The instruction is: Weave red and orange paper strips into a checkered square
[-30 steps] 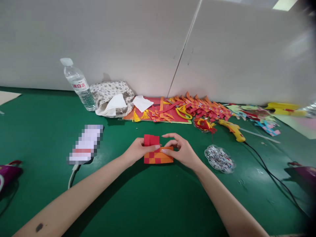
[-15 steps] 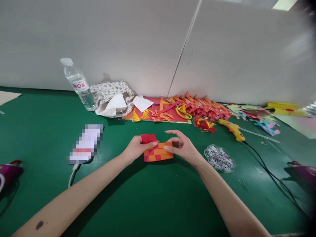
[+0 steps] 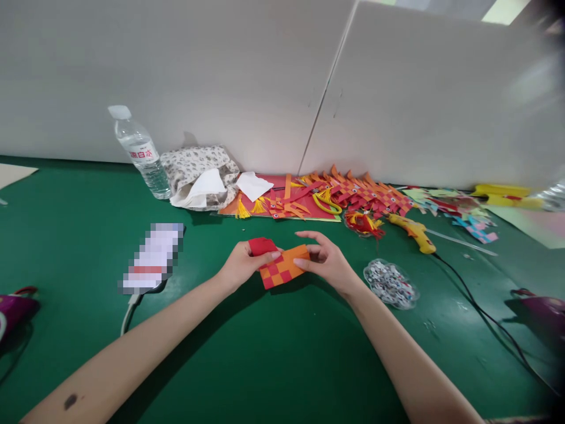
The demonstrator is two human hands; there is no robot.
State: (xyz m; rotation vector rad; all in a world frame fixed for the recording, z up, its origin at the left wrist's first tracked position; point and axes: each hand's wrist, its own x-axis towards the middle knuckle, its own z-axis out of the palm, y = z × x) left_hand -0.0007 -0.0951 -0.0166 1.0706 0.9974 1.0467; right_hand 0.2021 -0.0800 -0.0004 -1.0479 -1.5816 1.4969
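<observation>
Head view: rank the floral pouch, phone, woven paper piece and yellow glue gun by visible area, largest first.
1. Floral pouch
2. Phone
3. Woven paper piece, partly covered by the left hand and right hand
4. Yellow glue gun

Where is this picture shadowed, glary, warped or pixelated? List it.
Head view: soft shadow beside the left forearm on the green table; head view: pale glare on the wall at right; head view: smartphone screen pixelated; head view: water bottle leaning, likely from lens distortion; head view: the woven paper checks legible.
</observation>
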